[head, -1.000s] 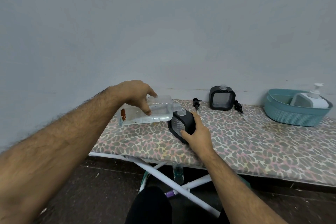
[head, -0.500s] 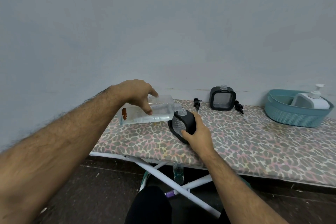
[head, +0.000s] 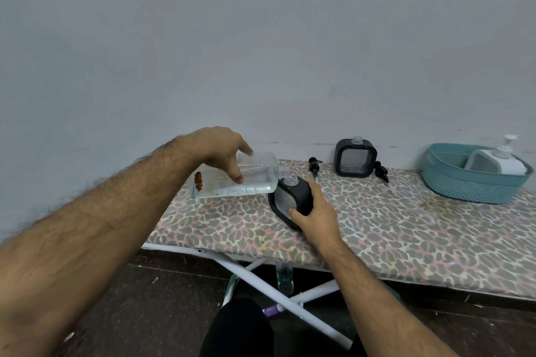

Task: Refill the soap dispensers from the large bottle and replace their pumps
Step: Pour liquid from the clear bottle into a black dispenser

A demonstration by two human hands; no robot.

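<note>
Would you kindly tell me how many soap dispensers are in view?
3: a black one tilted in the right hand, a black one by the wall, and a white one in the teal basket. Others may be hidden.

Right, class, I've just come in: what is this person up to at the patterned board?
The person is refilling a soap dispenser. The left hand holds the large clear bottle tipped on its side, mouth at the open neck of the black dispenser, which the right hand grips tilted. A second black dispenser stands open behind, with two black pumps lying beside it.
</note>
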